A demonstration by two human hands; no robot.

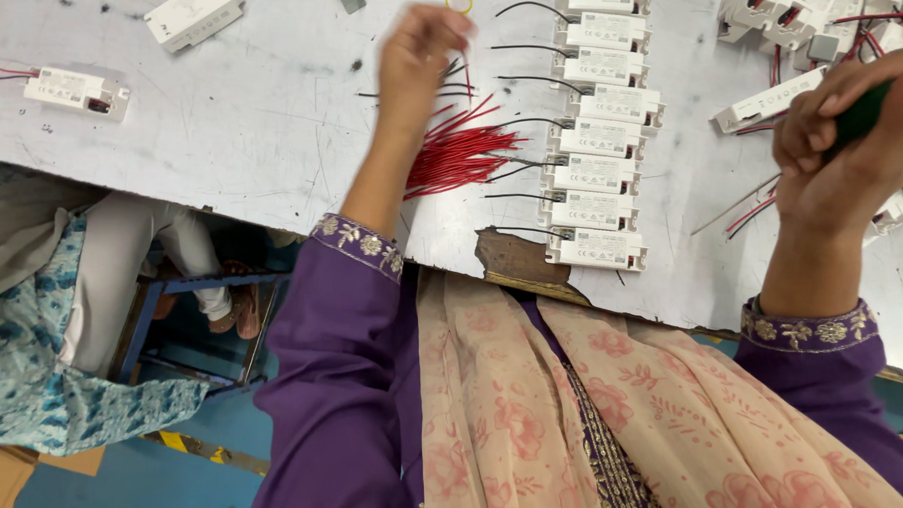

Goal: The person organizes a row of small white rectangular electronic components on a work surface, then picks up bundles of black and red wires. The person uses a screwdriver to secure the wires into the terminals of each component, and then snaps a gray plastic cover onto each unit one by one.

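- L hand (420, 55) was raised over the tabletop (267, 120), grip pinched together on a thin red wire (467, 75); motion blur made the exact finger hold hard to read.
- Red wire bundle (460, 154) lay just below and to the right of the L hand, long axis running left-right, ends fanned toward the driver row.
- White drivers (600, 139) stood in a column just right of the bundle, black leads pointing left toward it.
- R hand (853, 155) was well apart at the right edge, grip clamped on a green tool (860, 115); most of the tool was hidden in the fist.
- L hand was clearly nearer the bundle.
- More drivers (798, 6) top right were cut off by the frame; a lone driver (76, 90) lay far left.
- Another person's patterned blue clothing (35, 359) showed lower left.
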